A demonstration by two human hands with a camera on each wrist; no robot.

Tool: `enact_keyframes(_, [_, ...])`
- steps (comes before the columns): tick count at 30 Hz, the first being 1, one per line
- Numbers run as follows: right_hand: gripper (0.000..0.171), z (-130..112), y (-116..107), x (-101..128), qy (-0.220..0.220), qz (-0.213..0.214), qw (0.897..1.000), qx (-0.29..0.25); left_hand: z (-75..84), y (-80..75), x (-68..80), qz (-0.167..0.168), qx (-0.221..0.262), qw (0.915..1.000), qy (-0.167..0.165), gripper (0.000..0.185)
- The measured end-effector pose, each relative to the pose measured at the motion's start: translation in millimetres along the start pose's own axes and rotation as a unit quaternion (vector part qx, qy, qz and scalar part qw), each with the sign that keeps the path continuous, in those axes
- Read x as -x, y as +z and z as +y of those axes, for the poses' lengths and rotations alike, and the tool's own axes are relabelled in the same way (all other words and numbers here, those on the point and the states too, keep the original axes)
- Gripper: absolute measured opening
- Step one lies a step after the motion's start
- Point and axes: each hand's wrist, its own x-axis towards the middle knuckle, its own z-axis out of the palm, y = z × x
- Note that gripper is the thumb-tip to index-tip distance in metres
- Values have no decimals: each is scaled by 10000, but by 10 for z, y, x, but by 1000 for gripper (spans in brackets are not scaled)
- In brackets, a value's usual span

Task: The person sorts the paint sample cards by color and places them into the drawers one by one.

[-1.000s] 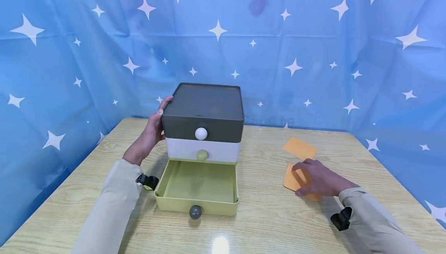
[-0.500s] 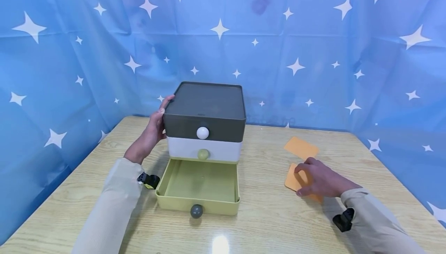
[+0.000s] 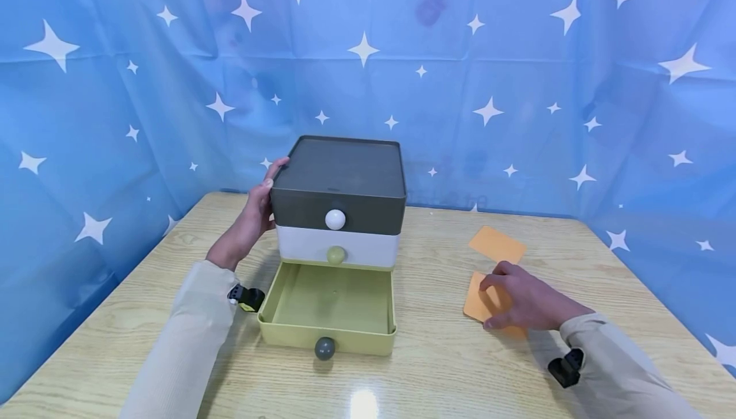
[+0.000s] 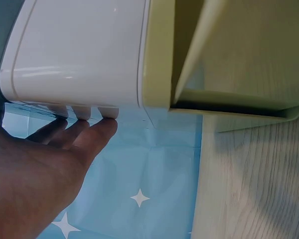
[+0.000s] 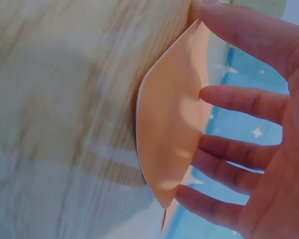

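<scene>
From the head view we saw a three-drawer box standing on the wooden table, with a dark grey top drawer, a white middle drawer and a yellow-green bottom drawer pulled out toward us. The left hand lay flat against the box's left side, thumb at the upper edge, fingers fairly straight and gripping nothing. Well to the right of the box, the right hand rested over an orange card, thumb on the near edge and fingers on the far edge, so the card sat under the palm. A second orange card lay flat just behind it, untouched and apart from the hand.

From the left wrist view we saw the fingers stretched out, their tips touching the white drawer's side wall, with the open drawer beyond. The fingers were not curled round anything.

From the right wrist view we saw the card pinched between the thumb at one edge and the fingertips at the other. It bowed away from the table, its middle lifted off the wood while one edge still lay close to it. The hand was half closed about the card.
</scene>
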Motion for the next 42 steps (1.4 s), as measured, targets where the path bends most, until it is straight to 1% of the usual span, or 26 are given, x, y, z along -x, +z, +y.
enact_keyframes(7, [57, -141, -54, -4, -372, 220, 9990, 86, -13, -3, -3, 28, 17, 10000, 22, 56])
enact_keyframes(9, [56, -193, -81, -5, -437, 185, 9988, 73, -14, -3, -5, 36, 25, 10000, 27, 56])
enact_keyframes(13, [54, -293, -120, -6, -432, -22, 9991, 3, -12, -1, -10, 34, 28, 10000, 19, 56])
enact_keyframes(16, [53, -366, -141, -7, -554, -102, 9984, 6, -11, 1, -11, 19, 13, 10000, -13, 56])
enact_keyframes(18, [52, -423, -157, -9, -703, -80, 9975, 63, -9, 1, -10, 7, -3, 10000, -27, 56])
enact_keyframes(23, [49, -627, -238, -31, -1035, 30, 9944, 231, -10, -3, -9, 27, 21, 10000, -17, 55])
enact_keyframes(29, [51, -900, -338, -32, -1129, 39, 9932, 271, 7, -10, -20, 11, 16, 10000, -12, 55])
enact_keyframes(32, [52, -1011, -369, -32, -1243, 75, 9915, 368, 29, -13, -29, 2, 28, 10000, -19, 55])
enact_keyframes(37, [54, -1160, -400, -83, -1489, 102, 9875, 500, 49, -20, -20, 74, 172, 9998, -81, 56])
enact_keyframes(42, [55, -1253, -398, -152, -1603, 128, 9855, 547, 53, -2, -11, 97, 424, 9990, -55, 57])
